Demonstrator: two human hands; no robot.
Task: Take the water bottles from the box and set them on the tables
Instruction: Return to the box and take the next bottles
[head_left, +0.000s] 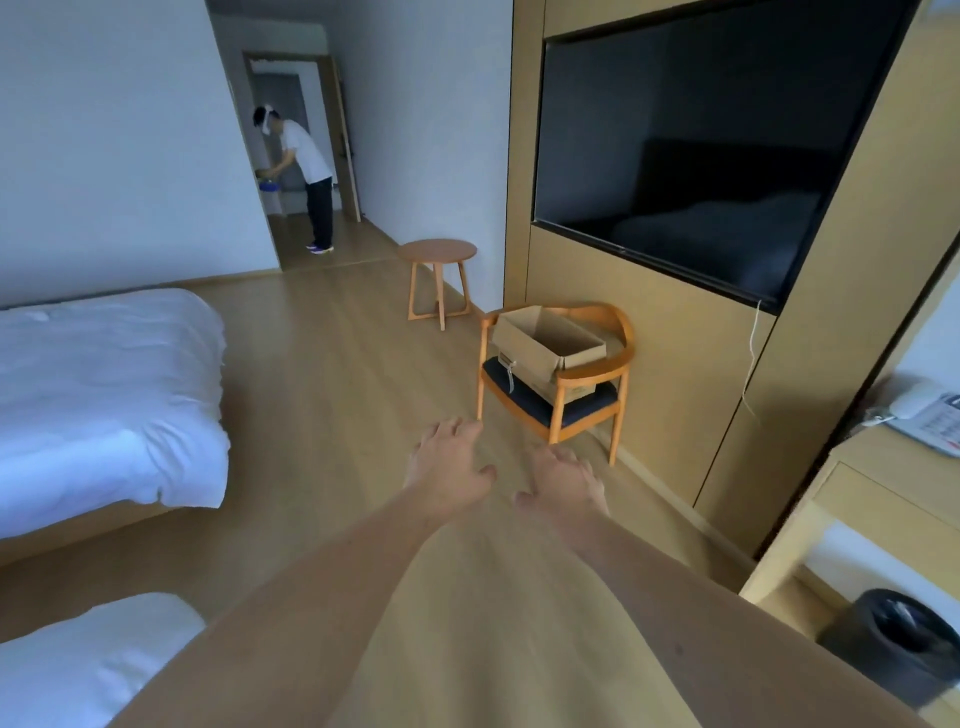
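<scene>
Wooden flooring (322, 364) runs between white beds (98, 395) on the left and a panelled wall with a dark television (696, 150) on the right. Farther back stands a round side table (437, 251). Both hands, left hand (447, 467) and right hand (561, 486), reach forward empty with fingers spread, short of the open cardboard box (545, 340) resting on a wooden armchair (571, 384); its contents are hidden.

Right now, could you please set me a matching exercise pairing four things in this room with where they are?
Things:
1. box
2. phone
3. bin
4. round table

Places:
A. on the floor by the desk
B. on the chair
C. beside the wall, beyond the chair
D. on the desk at the right edge

Pairs: 1-B, 2-D, 3-A, 4-C
</scene>
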